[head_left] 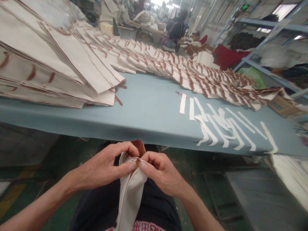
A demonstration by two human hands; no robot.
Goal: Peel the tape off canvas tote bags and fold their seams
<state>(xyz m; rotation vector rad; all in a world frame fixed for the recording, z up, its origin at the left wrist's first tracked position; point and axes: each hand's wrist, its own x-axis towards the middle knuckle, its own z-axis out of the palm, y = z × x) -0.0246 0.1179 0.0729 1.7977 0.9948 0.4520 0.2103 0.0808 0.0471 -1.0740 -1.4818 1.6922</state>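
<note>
By the left hand [108,165] and the right hand [161,170], one cream cloth piece [134,195] is held at its upper end. Both hands are closed in a pinch, with thumbs almost meeting over a brown strip [141,147] at the rim; under the fingers, it cannot be told how the strip is joined.

The cloth piece is found before the near edge of the counter [154,96], above the lap. Its long axis runs from the fingertips back towards the body, and its lower part hangs between the forearms. Neither hand is nearer, since the pinched place lies between them.

Farther out, white strips [192,109] are spread towards the right part of the counter, some reaching its near edge. At the left, a pile of cream pieces [96,75] is stacked; along the far edge, brown-trimmed pieces [190,78] are laid overlapping.
</note>
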